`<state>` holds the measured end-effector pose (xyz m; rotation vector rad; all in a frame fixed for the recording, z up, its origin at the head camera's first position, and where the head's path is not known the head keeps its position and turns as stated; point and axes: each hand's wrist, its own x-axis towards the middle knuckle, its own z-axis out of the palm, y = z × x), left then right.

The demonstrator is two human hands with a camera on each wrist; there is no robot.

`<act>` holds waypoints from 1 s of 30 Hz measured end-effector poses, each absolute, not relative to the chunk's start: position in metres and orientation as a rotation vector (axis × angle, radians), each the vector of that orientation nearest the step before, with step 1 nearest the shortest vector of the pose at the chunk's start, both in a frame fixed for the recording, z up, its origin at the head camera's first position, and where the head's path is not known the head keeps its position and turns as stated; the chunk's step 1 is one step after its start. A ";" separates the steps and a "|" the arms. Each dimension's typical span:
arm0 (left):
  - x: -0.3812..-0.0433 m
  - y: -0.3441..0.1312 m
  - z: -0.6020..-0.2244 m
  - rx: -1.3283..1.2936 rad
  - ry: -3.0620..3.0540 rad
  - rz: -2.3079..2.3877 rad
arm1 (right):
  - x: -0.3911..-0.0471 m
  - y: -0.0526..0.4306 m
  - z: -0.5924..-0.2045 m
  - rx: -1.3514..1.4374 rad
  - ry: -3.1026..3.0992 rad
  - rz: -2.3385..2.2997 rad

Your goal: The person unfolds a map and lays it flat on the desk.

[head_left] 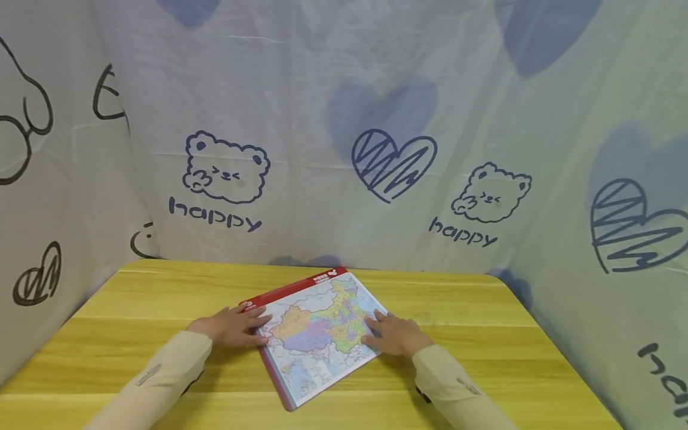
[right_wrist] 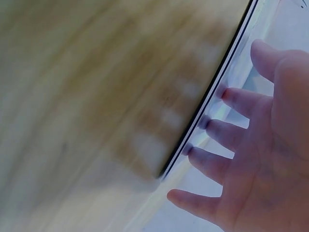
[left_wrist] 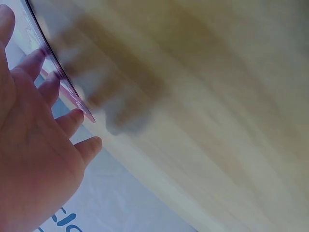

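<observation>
A thin rectangular map board (head_left: 317, 325) lies turned at an angle on the table, showing a coloured map with a red band along its far edge. At its left edge my left hand (head_left: 232, 326) spreads its fingers, the tips touching the board. My right hand (head_left: 396, 334) rests its fingertips on the right edge, fingers apart. In the left wrist view the fingers of the left hand (left_wrist: 46, 130) reach the board's edge (left_wrist: 63, 72). The right wrist view has the right hand (right_wrist: 256, 140) with fingertips against the dark-lined board edge (right_wrist: 210, 92).
The yellow wood-grain table (head_left: 462, 376) stretches out on both sides of the board. White cloth (head_left: 301, 197) printed with hearts, bears and lettering hangs behind the table and along both sides. Light sleeves (head_left: 166, 370) cover both forearms.
</observation>
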<state>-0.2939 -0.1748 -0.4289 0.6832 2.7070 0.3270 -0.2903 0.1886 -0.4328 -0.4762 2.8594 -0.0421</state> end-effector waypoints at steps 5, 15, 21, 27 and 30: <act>-0.286 -0.182 -0.431 0.776 2.714 0.319 | -0.293 0.187 -0.433 -0.486 2.875 -0.036; -0.265 -0.191 -0.429 0.844 2.773 0.253 | -0.302 0.186 -0.439 -0.518 2.882 -0.076; -0.257 -0.187 -0.429 0.883 2.810 0.180 | -0.311 0.194 -0.438 -0.509 2.805 -0.169; -0.258 -0.184 -0.433 1.051 2.857 0.201 | -0.304 0.189 -0.436 -0.544 2.852 -0.108; -0.265 -0.178 -0.433 1.181 2.916 0.190 | -0.294 0.182 -0.437 -0.538 2.943 -0.007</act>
